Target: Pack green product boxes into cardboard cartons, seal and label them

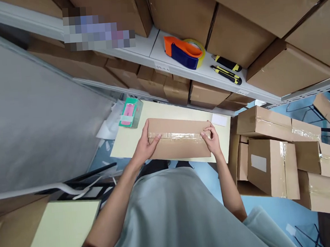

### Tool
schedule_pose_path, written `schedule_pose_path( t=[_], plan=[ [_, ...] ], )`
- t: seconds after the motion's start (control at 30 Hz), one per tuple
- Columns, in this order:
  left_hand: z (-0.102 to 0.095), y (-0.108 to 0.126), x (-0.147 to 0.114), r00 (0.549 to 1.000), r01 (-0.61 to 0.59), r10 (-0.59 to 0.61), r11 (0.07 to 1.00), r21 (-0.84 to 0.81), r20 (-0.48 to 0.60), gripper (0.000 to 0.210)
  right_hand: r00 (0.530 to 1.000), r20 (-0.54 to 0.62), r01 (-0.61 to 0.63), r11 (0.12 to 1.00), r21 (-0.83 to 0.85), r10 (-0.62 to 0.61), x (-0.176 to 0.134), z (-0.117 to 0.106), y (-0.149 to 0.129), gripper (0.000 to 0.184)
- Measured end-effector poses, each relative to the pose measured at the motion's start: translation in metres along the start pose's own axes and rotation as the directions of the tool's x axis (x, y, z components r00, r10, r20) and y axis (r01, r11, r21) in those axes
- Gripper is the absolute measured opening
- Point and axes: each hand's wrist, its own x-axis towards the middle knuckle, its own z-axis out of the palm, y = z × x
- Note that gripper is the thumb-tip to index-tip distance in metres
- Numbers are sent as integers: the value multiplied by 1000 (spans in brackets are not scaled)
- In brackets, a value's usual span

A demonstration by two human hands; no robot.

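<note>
A long brown cardboard box (180,147) lies before me at the near edge of the pale yellow table (158,109). Clear packing tape (180,136) runs along the seam on its top. My left hand (147,145) grips the box's left end, thumb on the tape and fingers round the side. At the right end, my right hand (212,138) holds the box too, its thumb and bent fingertips at the tape's end. The undersides of both hands' grip are hidden by the box.
Behind the table, a shelf (137,46) carries a tape dispenser (184,52), two utility knives (226,74) and large cartons. A green and pink box (130,112) and a white label (220,119) lie on the table. Taped cartons (272,165) are piled at right.
</note>
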Motion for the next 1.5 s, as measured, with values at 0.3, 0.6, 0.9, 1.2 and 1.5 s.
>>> schedule_pose_path(
  t=[0.3, 0.6, 0.9, 1.2, 1.5],
  plan=[
    [3, -10, 14, 996, -71, 75, 993, -97, 37, 102, 999, -51, -10, 989, -148, 3, -5, 6, -18, 34],
    [-9, -32, 63, 981, -92, 125, 974, -207, 150, 99, 967, -253, -43, 971, -233, -18, -5, 46, -32, 32],
    [-2, -93, 72, 980, 27, 34, 953, -303, 196, 99, 963, -269, -75, 967, -243, 7, -7, 86, -38, 30],
    [-17, -111, 84, 991, 19, 23, 952, -307, 133, 99, 977, -213, -30, 974, -226, -19, 8, 109, -52, 25],
    [-21, -93, 83, 991, 47, -21, 981, -189, 136, 100, 979, -203, -45, 991, -124, 19, 13, 100, -24, 32]
  ],
)
